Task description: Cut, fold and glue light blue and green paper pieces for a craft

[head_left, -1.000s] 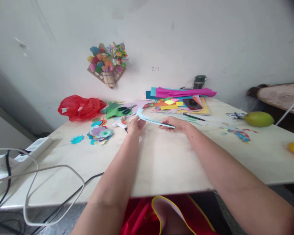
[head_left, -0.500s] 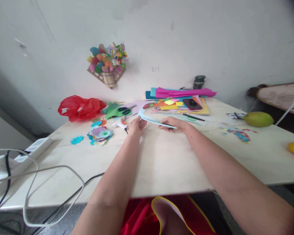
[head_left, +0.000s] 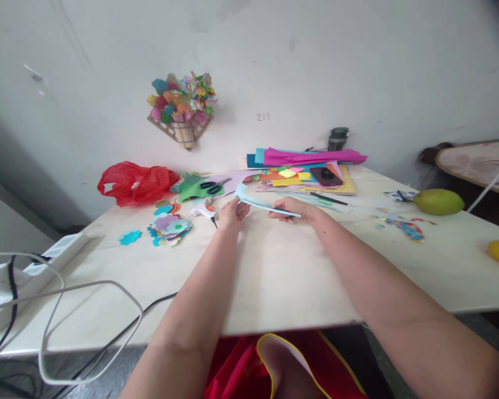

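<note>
A narrow light blue paper strip (head_left: 266, 207) stretches between my two hands above the table, bent up into a wider piece at its left end. My left hand (head_left: 234, 212) pinches that left end between thumb and fingers. Behind the strip's right part, my right hand (head_left: 293, 209) is closed, with a dark thing partly showing at its fingers; the strip hides what it is. To the left of my left hand lie a white glue gun (head_left: 203, 210) and a pile of paper flower cut-outs (head_left: 169, 228). Black-handled scissors (head_left: 212, 187) rest on green paper (head_left: 190, 188).
A red plastic bag (head_left: 137, 185) stands at the back left. Coloured paper sheets (head_left: 311, 158), a phone (head_left: 326, 177) and a black pen (head_left: 329, 199) lie at the back right. A green mango (head_left: 438, 202) sits far right. A power strip (head_left: 62, 252) with loose cables occupies the left edge.
Both hands stay almost in place. The light blue strip has shifted very slightly, its left end a little higher and more bent.
</note>
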